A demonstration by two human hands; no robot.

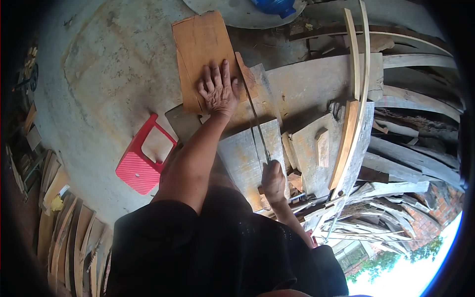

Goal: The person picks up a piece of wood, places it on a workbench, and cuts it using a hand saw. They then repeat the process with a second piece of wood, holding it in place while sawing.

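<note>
We are looking down at our own two hands working on a rough grey plank table point(307, 84). Our left hand point(218, 90) is lying flat, fingers spread, pressing down on an orange-brown wooden board point(200, 47) that is extending away beyond the fingertips. Our right hand point(273, 180) is curled tight around the handle of a hand saw point(256, 116), whose thin blade is running away from that hand toward the board's near edge, just beside the left thumb.

We are judging the main risk to be that closeness: if the blade jumps out of its cut or skids sideways, it could catch the left thumb or wrist. The board is overhanging the planks beneath it, so it could also tip or shift if the pressing hand eases, pinching the blade.

Past the right hand, pale curved wooden strips point(357, 74) are leaning over a heap of scrap timber. A red plastic stool point(141, 166) is standing on the concrete floor point(99, 74), off to the left of the forearm.

For containers, only a blue one point(272, 6) is showing, far beyond the left hand's fingertips at the frame edge; we cannot tell what is inside it.
</note>
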